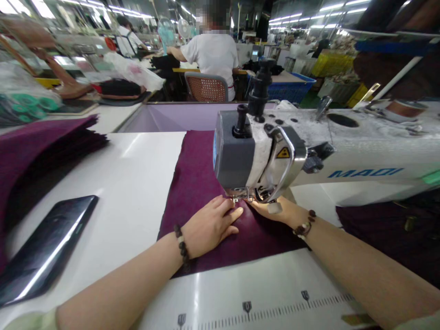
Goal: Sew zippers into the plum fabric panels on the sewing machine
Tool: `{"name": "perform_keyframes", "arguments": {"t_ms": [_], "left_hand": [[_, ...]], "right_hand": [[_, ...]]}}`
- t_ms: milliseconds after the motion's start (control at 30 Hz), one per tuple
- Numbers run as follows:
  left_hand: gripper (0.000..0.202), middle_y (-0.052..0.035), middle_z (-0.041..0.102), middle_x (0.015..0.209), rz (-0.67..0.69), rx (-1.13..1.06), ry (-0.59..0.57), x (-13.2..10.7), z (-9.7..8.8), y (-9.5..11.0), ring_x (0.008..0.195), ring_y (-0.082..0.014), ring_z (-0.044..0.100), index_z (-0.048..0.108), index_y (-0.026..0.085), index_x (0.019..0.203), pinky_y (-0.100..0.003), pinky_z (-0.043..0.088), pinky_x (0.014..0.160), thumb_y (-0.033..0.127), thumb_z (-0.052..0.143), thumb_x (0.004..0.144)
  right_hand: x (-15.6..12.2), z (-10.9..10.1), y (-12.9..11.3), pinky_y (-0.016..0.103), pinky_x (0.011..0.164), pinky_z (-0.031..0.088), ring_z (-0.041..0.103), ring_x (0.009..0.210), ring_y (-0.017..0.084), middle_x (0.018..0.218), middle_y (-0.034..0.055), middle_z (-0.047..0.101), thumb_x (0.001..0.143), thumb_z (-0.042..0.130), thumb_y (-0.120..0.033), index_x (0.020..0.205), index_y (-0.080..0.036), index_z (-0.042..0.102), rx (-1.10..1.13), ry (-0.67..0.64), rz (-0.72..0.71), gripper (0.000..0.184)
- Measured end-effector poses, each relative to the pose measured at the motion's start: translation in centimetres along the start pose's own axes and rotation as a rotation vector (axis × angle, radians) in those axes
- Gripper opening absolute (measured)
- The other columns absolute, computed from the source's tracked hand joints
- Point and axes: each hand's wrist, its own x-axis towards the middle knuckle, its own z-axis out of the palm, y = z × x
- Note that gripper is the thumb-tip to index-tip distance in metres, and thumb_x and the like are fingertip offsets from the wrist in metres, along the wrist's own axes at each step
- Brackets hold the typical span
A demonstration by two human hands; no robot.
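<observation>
Left hand (210, 225) flat, fingers spread, pressing maroon cloth (195, 183) on bench (130, 192) beside needle. Right hand (275, 211) under sewing machine (261, 151), resting on cloth; grip unclear.

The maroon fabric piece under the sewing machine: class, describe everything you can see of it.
The maroon fabric piece is a flat, roughly rectangular sheet, dark wine-coloured with a matte, suede-like look. It lies spread on the white table, running under the sewing machine head. The left hand presses flat on it; the right hand rests on it beside the needle area.
</observation>
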Motion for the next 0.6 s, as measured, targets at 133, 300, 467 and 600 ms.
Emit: {"name": "perform_keyframes", "arguments": {"t_ms": [133,300,467,600], "left_hand": [[0.040,-0.0132,0.049,0.110,0.000,-0.004,-0.007,0.0,0.0,-0.2,0.105,-0.0257,0.043,0.048,0.011,0.120,-0.040,0.039,0.094,0.036,0.037,0.091],[0.040,-0.0139,0.049,0.110,0.000,-0.007,-0.003,0.1,0.0,-0.4,0.104,-0.0260,0.043,0.049,0.012,0.120,-0.041,0.040,0.092,0.037,0.036,0.091],[0.040,-0.0131,0.049,0.111,0.014,-0.019,-0.008,0.2,0.0,-0.6,0.101,-0.0250,0.044,0.049,0.012,0.121,-0.040,0.041,0.091,0.036,0.036,0.092],[0.040,-0.0139,0.049,0.110,0.028,-0.017,0.002,0.3,-0.2,-0.7,0.100,-0.0252,0.045,0.050,0.011,0.120,-0.040,0.041,0.090,0.035,0.036,0.091]], "right_hand": [[0.1,0.2,0.5,0.033,0.084,0.049,0.061,0.086,0.020,0.093,0.0032,0.066,0.078,0.047,-0.016,0.103,-0.018,0.063,0.034,-0.019,0.013,0.029],[0.0,0.6,0.9,0.033,0.083,0.049,0.061,0.085,0.019,0.089,0.0029,0.066,0.079,0.045,-0.018,0.102,-0.018,0.063,0.058,-0.042,0.031,0.029],[0.2,0.9,1.3,0.033,0.084,0.048,0.061,0.084,0.019,0.087,0.0034,0.066,0.080,0.044,-0.019,0.103,-0.017,0.063,0.052,-0.050,0.049,0.029],[0.4,0.8,1.1,0.032,0.087,0.046,0.061,0.086,0.019,0.090,0.0033,0.066,0.081,0.046,-0.020,0.100,-0.018,0.063,0.025,-0.009,0.056,0.026]]}}
